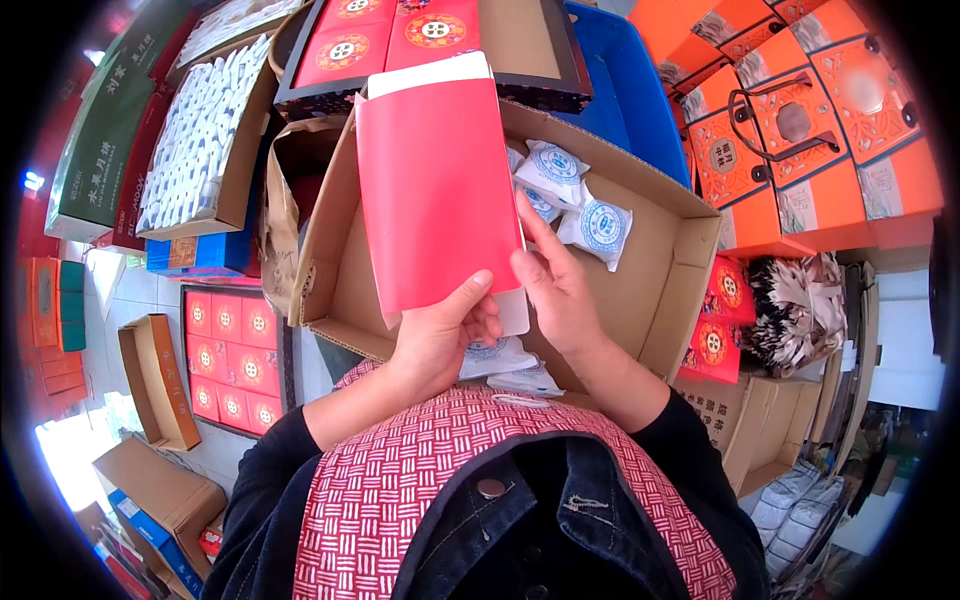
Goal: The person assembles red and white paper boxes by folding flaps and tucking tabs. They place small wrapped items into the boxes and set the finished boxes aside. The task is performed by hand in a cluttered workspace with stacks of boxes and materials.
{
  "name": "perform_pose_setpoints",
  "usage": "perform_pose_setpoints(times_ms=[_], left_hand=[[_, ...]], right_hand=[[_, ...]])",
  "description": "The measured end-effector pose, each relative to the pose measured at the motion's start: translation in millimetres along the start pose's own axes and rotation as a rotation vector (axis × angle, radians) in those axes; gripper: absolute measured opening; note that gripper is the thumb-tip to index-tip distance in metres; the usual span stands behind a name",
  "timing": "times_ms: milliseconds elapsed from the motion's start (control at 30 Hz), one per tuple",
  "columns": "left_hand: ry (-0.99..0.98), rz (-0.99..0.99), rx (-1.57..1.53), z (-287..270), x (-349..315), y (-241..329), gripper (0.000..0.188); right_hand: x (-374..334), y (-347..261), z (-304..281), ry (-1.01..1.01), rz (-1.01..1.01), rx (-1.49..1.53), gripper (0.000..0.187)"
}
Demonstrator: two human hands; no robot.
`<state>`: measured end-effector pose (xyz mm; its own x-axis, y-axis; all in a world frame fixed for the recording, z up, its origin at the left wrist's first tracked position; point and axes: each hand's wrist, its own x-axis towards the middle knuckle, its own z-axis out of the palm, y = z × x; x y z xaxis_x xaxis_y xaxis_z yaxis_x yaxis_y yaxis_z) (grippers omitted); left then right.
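Observation:
A flat stack of red card [435, 195] with white edges showing at its top and bottom is held in front of me, over a shallow cardboard tray [665, 290]. My left hand [440, 335] grips its lower edge, thumb on top and fingers curled beneath. At the right edge, my right hand [565, 295] has its thumb and fingers on the card. Several small white packets with blue round prints [603, 228] lie in the tray to the right of the card. More white packets [497, 355] show below it, partly hidden by my hands.
Beyond the tray stands a dark-rimmed box of red patterned boxes [435, 32], beside a blue bin [625, 95]. Orange gift boxes [720, 150] are stacked at right. On the left are a carton of white packets [205, 135] and a case of red boxes [232, 355].

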<state>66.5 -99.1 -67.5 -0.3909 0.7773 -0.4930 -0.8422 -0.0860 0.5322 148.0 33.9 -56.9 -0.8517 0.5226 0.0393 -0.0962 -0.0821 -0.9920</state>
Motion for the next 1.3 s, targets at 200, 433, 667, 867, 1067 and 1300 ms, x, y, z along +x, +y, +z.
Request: perform_pose_setpoints(times_ms=[200, 433, 667, 867, 1067, 1300], left_hand=[[0.066, 0.157, -0.022, 10, 3, -1, 0.034], [-0.048, 0.086, -0.131, 1, 7, 1, 0.036], [-0.069, 0.053, -0.147, 1, 7, 1, 0.038], [-0.014, 0.08, -0.18, -3, 8, -6, 0.038], [-0.04, 0.078, -0.197, -2, 5, -5, 0.041], [-0.052, 0.09, -0.201, 2, -2, -7, 0.044]], right_hand=[[3, 1, 11, 0.119, 0.041, 0.051, 0.046], [6, 6, 22, 0.253, 0.098, 0.286, 0.042], [3, 14, 23, 0.204, 0.048, 0.112, 0.044], [-4, 10, 35, 0.182, -0.111, -0.217, 0.046], [-14, 9, 26, 0.076, -0.142, -0.244, 0.053], [-23, 4, 27, 0.06, -0.186, -0.44, 0.054]])
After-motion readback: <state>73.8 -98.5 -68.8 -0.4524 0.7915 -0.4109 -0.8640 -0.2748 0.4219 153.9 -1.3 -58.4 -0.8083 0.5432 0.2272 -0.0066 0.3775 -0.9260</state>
